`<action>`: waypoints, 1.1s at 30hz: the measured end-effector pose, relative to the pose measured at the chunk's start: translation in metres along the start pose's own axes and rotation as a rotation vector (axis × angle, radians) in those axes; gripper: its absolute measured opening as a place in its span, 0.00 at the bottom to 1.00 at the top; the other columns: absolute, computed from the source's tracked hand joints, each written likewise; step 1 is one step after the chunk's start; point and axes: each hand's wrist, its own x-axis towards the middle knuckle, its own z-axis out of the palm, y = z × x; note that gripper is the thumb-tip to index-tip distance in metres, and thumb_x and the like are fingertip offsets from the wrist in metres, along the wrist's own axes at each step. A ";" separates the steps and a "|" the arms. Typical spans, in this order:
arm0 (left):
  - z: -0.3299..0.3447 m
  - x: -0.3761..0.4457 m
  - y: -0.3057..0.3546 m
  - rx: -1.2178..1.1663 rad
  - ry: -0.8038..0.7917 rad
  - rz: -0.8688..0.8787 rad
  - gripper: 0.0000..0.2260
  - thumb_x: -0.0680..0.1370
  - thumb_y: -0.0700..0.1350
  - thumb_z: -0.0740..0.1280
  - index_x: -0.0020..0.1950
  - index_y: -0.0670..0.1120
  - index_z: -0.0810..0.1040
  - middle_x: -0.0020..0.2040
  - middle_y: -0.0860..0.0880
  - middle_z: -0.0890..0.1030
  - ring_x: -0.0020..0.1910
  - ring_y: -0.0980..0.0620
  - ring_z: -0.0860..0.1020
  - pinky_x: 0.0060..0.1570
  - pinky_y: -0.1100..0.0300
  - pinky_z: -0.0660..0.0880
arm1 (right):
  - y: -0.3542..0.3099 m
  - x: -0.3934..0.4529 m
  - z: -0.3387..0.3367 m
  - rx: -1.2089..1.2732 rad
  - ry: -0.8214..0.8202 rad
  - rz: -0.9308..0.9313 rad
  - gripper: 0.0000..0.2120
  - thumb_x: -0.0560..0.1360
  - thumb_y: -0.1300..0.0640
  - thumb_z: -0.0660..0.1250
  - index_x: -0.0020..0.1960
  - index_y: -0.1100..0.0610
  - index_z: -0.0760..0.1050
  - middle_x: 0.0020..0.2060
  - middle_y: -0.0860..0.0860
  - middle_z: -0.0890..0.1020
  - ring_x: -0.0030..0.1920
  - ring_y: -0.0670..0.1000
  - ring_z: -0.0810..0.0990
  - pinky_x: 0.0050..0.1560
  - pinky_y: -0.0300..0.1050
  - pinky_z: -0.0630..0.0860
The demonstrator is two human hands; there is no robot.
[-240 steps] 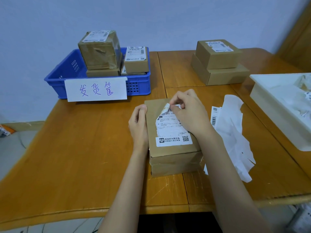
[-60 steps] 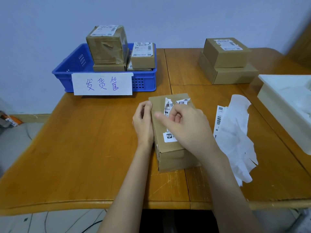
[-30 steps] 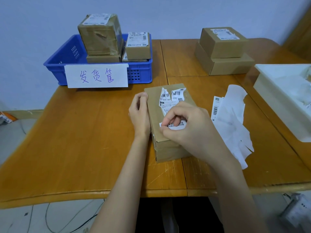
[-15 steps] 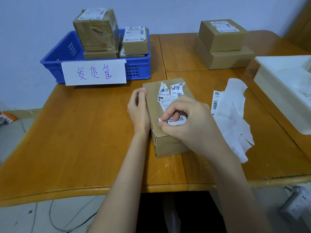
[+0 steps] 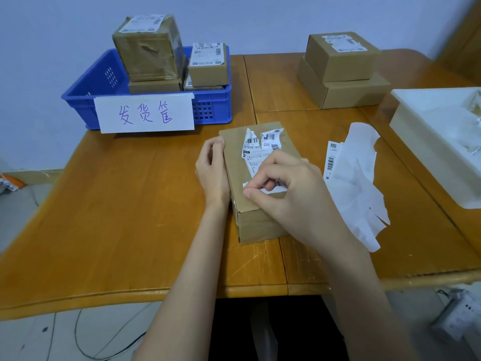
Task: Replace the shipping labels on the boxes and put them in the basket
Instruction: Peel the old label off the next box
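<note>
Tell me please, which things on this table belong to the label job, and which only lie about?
Belong to the job:
- box in front, left hand steadying it
- torn old label, right hand pinching its lower part
- blue basket with boxes in it
- two stacked boxes at the back
- sheet of labels

Just lying about:
- white tray
- white backing paper
- cables on the floor

The bench (image 5: pixel 130 217) is glossy varnished wood, scratched near its front edge. The box (image 5: pixel 257 220) at frame centre is matt brown cardboard (its paper label (image 5: pixel 260 149) torn ragged). Upper left, the basket (image 5: pixel 86 100) is smooth blue plastic.
</note>
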 end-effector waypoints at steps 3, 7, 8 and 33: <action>-0.001 0.000 0.000 -0.014 -0.005 0.003 0.09 0.80 0.46 0.62 0.46 0.45 0.79 0.42 0.51 0.79 0.42 0.55 0.75 0.44 0.57 0.70 | 0.000 -0.002 0.007 -0.176 0.068 -0.087 0.07 0.73 0.53 0.67 0.37 0.53 0.77 0.36 0.43 0.74 0.39 0.42 0.69 0.49 0.39 0.64; -0.001 0.001 -0.001 0.006 -0.009 0.007 0.09 0.82 0.44 0.61 0.47 0.43 0.79 0.43 0.50 0.80 0.43 0.55 0.75 0.45 0.58 0.71 | 0.003 -0.004 0.013 -0.255 0.079 -0.090 0.07 0.75 0.52 0.63 0.41 0.52 0.76 0.39 0.44 0.75 0.41 0.42 0.71 0.44 0.40 0.65; -0.001 0.001 -0.001 0.009 -0.009 0.004 0.09 0.82 0.44 0.61 0.47 0.43 0.79 0.44 0.50 0.80 0.43 0.56 0.75 0.45 0.58 0.71 | 0.004 -0.003 0.013 -0.274 0.091 -0.084 0.06 0.75 0.54 0.64 0.41 0.53 0.76 0.39 0.45 0.76 0.41 0.44 0.72 0.43 0.40 0.66; -0.001 0.000 0.000 0.035 0.015 0.005 0.11 0.81 0.43 0.61 0.51 0.40 0.81 0.48 0.47 0.82 0.46 0.57 0.77 0.49 0.59 0.72 | 0.000 0.002 -0.014 0.250 0.164 0.122 0.06 0.77 0.57 0.64 0.52 0.55 0.78 0.48 0.48 0.75 0.47 0.45 0.77 0.45 0.29 0.70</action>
